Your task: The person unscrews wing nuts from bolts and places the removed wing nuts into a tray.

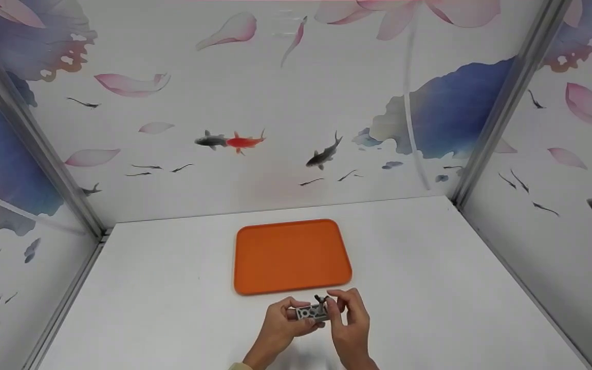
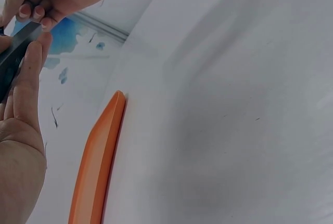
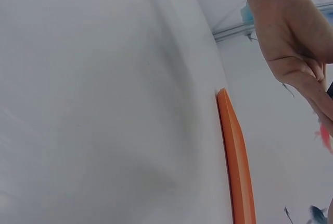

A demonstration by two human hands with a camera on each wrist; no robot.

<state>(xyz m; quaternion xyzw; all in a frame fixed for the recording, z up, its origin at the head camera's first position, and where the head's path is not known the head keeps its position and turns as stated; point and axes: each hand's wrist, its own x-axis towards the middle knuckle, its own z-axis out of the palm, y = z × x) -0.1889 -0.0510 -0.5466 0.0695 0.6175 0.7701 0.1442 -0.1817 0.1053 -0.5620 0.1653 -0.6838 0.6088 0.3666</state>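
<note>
A small grey block with round openings in its face is held up in front of the person, near the front of the table. The left hand grips it from the left, thumb on the near side and fingers behind. A small dark piece sticks up at the block's upper right. The right hand pinches this piece between thumb and forefinger, close against the block; the fingers hide part of it. In the left wrist view the block appears as a dark bar between both hands. The right wrist view shows mostly the right hand's palm side.
An orange tray lies flat on the white table, just beyond the hands. Printed wall panels with fish and petals enclose the table at the back and sides, joined by grey metal posts.
</note>
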